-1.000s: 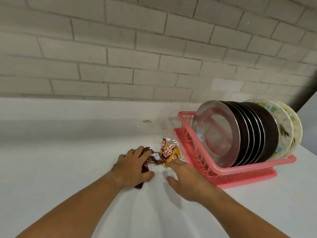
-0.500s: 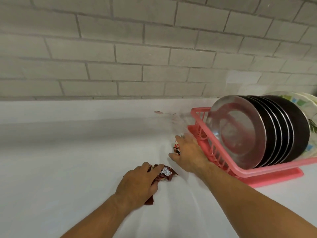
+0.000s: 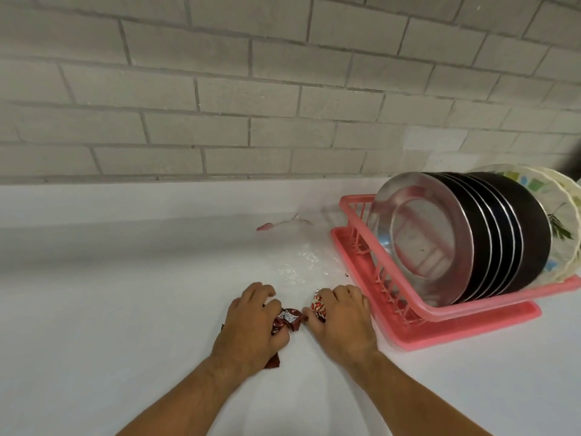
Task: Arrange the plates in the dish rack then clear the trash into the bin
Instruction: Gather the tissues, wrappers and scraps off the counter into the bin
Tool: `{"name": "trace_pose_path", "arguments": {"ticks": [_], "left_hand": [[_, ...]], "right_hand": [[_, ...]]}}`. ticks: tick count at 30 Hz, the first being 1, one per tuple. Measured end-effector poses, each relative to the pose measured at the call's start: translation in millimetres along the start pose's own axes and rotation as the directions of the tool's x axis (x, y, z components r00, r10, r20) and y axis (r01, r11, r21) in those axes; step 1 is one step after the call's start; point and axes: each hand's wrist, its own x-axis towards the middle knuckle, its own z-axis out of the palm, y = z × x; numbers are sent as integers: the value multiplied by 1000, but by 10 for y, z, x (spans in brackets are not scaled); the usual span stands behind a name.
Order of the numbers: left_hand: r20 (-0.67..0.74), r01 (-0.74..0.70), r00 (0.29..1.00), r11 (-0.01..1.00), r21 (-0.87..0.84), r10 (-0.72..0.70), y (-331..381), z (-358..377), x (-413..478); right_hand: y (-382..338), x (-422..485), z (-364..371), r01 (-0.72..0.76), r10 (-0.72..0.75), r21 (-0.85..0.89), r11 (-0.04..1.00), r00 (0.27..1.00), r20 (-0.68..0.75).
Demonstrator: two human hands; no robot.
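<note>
Pink plastic formed the slatted dish rack (image 3: 456, 333), which stood at the right of the white counter (image 3: 125, 309), with round steel plates (image 3: 418, 234) and floral cream plates (image 3: 562, 215) on edge in it. Just left of the rack, the left hand (image 3: 251, 322) curled its fingers round a crumpled dark red foil wrapper (image 3: 289, 319), and the right hand (image 3: 342, 322) gripped a crumpled red-and-white wrapper (image 3: 318, 305). Both hands rested on the counter. A small reddish scrap (image 3: 265, 227) lay near the grey brick wall (image 3: 220, 89).
</note>
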Motion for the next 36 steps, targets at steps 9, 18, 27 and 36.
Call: {"name": "trace_pose_path", "arguments": {"ticks": [9, 18, 27, 36], "left_hand": [[-40, 118, 992, 992, -33, -119, 106, -53, -141], [104, 98, 988, 983, 152, -115, 355, -232, -225], [1, 303, 952, 946, 115, -305, 942, -106, -657], [-104, 328, 939, 945, -1, -327, 2250, -53, -852]], "right_hand": [[97, -385, -37, 82, -84, 203, 976, 996, 3], [81, -649, -304, 75, -72, -9, 997, 976, 204], [536, -1101, -737, 61, -119, 165, 984, 924, 363], [1529, -1703, -1462, 26, -102, 347, 938, 974, 201]]}}
